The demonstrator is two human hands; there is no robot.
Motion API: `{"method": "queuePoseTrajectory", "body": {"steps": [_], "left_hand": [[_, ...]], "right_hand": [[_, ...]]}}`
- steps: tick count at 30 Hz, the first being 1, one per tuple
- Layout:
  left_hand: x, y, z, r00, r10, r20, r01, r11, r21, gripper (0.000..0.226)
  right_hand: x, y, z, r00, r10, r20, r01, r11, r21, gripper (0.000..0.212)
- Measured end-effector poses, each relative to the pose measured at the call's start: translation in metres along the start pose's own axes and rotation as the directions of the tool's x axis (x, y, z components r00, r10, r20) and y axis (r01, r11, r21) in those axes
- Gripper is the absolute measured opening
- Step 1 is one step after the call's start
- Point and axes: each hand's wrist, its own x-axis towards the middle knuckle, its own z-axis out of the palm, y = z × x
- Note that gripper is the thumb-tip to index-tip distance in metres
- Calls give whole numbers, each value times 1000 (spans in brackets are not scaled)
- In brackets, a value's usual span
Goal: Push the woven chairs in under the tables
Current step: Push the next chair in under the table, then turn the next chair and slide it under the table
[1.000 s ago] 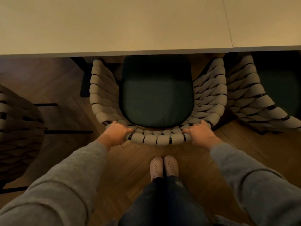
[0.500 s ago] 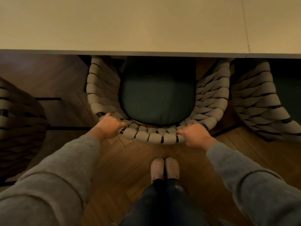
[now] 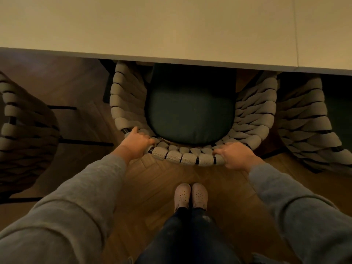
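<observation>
A woven chair (image 3: 186,157) with thick beige rope and a dark green seat cushion (image 3: 190,115) stands in front of me, its front part under the pale table (image 3: 171,31). My left hand (image 3: 136,142) grips the left end of the curved backrest rim, fingers curled over it. My right hand (image 3: 235,154) grips the rim's right end the same way. The chair's front edge is hidden by the tabletop.
A second woven chair (image 3: 308,126) sits partly under the table at the right, close to the first. A third woven chair (image 3: 24,134) stands out on the wooden floor at the left. My feet (image 3: 190,195) in pale shoes stand behind the chair.
The chair has slid further under the table, with more of the cushion covered by the tabletop. Both hands keep their hold on the backrest rim and my arms reach further out.
</observation>
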Motion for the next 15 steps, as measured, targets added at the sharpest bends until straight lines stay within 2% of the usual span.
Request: {"method": "queuePoseTrajectory", "body": {"steps": [4,6,9,12,15], "left_hand": [[-9,8,9,991,-129,37,130,991,-23,66],[-19,14,12,988,-147,45,149,987,-56,83],[-40,18,22,991,-126,-48,118,982,-148,89],[-63,10,34,974,-161,-161,111,953,-283,86],[-99,-6,65,917,-327,-227,213,885,-413,81]], "right_hand": [[5,-4,-1,997,-14,80,10,999,51,35],[4,-7,-2,987,-5,161,-4,999,54,57],[0,-11,-1,975,22,221,-39,997,71,85],[2,-17,-9,981,37,192,-67,985,156,106],[31,-48,-32,996,-42,82,29,988,154,102]]}}
